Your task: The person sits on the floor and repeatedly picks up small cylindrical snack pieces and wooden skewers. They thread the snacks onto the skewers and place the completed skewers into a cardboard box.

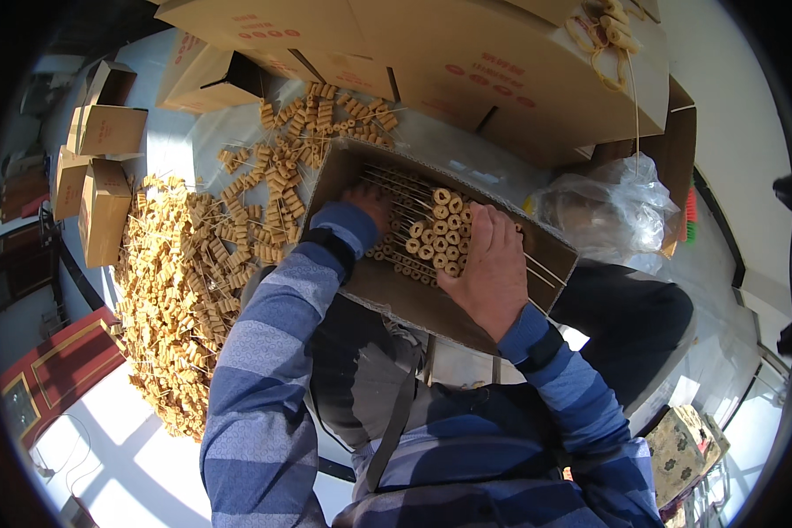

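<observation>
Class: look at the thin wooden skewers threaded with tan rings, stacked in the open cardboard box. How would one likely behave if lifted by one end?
A tan ring skewer would probably feel light, being mostly thin stick. Long and slender, it may flex or sag. Its round rings suggest it could roll unless hemmed in, as in the open cardboard box beneath the right hand.

A small packing workshop: cartons (466, 53) stacked along the surface's (176, 132) far edge, a heap of skewered tan rings (180, 282) spread over its left side, and an open box (396, 290) of them.
</observation>
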Available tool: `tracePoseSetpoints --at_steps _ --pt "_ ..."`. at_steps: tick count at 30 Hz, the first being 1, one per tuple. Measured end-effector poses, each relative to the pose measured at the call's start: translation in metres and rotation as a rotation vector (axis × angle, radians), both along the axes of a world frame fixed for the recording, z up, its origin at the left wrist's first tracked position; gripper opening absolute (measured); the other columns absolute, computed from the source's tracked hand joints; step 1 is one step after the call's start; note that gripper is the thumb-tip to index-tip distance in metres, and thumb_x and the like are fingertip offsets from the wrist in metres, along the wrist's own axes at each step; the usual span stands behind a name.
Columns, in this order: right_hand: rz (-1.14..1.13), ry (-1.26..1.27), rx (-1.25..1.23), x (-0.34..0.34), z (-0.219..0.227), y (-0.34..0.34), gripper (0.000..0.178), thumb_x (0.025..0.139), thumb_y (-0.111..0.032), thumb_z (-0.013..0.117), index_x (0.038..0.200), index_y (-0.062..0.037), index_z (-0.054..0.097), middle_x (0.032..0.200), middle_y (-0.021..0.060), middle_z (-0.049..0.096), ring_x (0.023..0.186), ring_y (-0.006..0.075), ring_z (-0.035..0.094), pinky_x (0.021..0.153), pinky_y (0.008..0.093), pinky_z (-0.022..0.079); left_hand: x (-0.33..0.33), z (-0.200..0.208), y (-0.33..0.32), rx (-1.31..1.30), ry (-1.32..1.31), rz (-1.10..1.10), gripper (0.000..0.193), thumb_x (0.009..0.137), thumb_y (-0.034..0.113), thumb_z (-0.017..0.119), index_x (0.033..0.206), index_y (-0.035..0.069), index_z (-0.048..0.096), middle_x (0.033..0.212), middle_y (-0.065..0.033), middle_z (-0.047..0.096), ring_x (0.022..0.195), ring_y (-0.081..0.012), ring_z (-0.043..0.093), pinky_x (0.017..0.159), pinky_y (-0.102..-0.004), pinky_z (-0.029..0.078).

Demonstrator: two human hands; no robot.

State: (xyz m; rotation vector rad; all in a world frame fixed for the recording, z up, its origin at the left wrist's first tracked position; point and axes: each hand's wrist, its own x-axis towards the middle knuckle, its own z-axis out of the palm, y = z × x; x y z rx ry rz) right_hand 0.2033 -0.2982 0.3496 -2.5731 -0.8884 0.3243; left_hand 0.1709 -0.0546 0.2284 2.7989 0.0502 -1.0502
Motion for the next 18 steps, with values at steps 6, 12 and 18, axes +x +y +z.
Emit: tracePoseSetpoints --at_steps 6,12,18 --pt "0.03 -0.025 0.034 -0.001 -0.021 0.033 0.099 0.067 -0.025 0.086 0.146 0.0021 0.033 0.138 0.0231 0.046 0.13 0.0412 0.043 0.111 0.0486 0.037 -0.005 -0.009 0.01 0.115 0.222 0.048 0.066 0.087 0.03 0.062 0.148 0.012 0.044 0.153 -0.0221 0.04 0.138 -0.0398 0.042 0.111 -0.0528 0.04" --pt "0.077 -0.039 0.05 -0.001 -0.051 0.067 0.1 0.068 -0.026 0.085 0.147 0.0015 0.031 0.141 0.0224 0.042 0.131 0.0413 0.041 0.111 0.0501 0.036 -0.034 -0.012 0.011 0.026 0.057 0.298 0.058 0.093 0.028 0.052 0.145 0.003 0.045 0.143 -0.0226 0.052 0.131 -0.0359 0.051 0.107 -0.0521 0.043" --pt "0.027 -0.062 0.071 -0.005 -0.082 0.083 0.102 0.068 -0.025 0.086 0.149 -0.0007 0.029 0.143 0.0215 0.04 0.131 0.0417 0.041 0.11 0.0528 0.035 -0.04 0.027 0.001 0.027 0.139 -0.055 0.038 0.093 0.023 0.052 0.123 0.004 0.066 0.126 -0.019 0.066 0.119 -0.0353 0.061 0.103 -0.0495 0.044"
